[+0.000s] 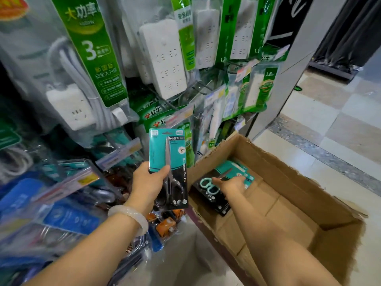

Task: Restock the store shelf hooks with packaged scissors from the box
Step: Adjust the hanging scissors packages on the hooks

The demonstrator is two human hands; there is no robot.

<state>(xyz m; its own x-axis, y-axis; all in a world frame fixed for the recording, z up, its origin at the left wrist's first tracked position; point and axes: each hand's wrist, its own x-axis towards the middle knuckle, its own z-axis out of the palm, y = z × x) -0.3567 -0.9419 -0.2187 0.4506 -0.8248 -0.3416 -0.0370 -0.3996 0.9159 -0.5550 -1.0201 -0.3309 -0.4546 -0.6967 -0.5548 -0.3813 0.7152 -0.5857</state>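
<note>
Hanging across the upper and left part of the view was the shelf display (115, 65), crowded with white power strips (162, 58) in clear packets with green labels, and lower down blurred blue and clear packets on hooks, their contents too smeared to tell. Right of it, on the pale tiled floor (329, 124), stood the open cardboard box (288, 207), its flaps up and its torn rim toward the camera. Most of its brown bottom showed bare; at the far left end lay a small pile of scissors packets (224, 182), teal cards with black lower halves, the top one showing mint-green handles.

The right hand (231, 182) reached down into the box, resting on that pile with its fingers lying over the top packet; whether they had closed round it could not be told from this angle. The left hand (148, 180), with a pale bangle (129, 217) on its wrist, held one packaged pair of scissors (169, 168) upright between shelf and box, thumb pressed on the card's front and fingers curled behind its left edge. That packet showed steel blades pointing up and dark handles at the bottom, with its hang hole at the top.
</note>
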